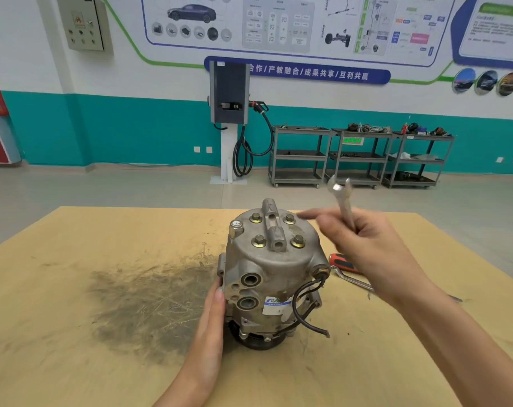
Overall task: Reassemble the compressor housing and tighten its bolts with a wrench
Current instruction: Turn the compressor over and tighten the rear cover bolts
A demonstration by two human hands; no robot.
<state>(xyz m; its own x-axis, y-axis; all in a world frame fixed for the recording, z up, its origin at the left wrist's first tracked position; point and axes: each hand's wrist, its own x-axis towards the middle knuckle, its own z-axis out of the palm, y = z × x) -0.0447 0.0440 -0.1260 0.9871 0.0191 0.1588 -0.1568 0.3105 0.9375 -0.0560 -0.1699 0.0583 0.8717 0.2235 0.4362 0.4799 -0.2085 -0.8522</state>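
1. While my left hand (212, 315) lies flat against the left side of the compressor (274, 274), fingers straight and pressed to the housing, the unit stands upright on its pulley end near the middle of the table (73, 289), closer to the far edge.
2. My right hand (367, 248) hovers just right of the compressor's top, fingers curled round the shaft of a wrench (342, 201); its open jaw points up and away, clear of the housing, and looks blurred.
3. Four bolts (298, 241) sit in the top cover, two on each side of a raised central lug.
4. Black wires (308, 306) loop from the right side of the housing down toward the table.
5. A red-handled tool (342, 263) lies on the table behind my right hand, toward the right edge.
6. A dark smudge (149, 304) stains the table left of the compressor.
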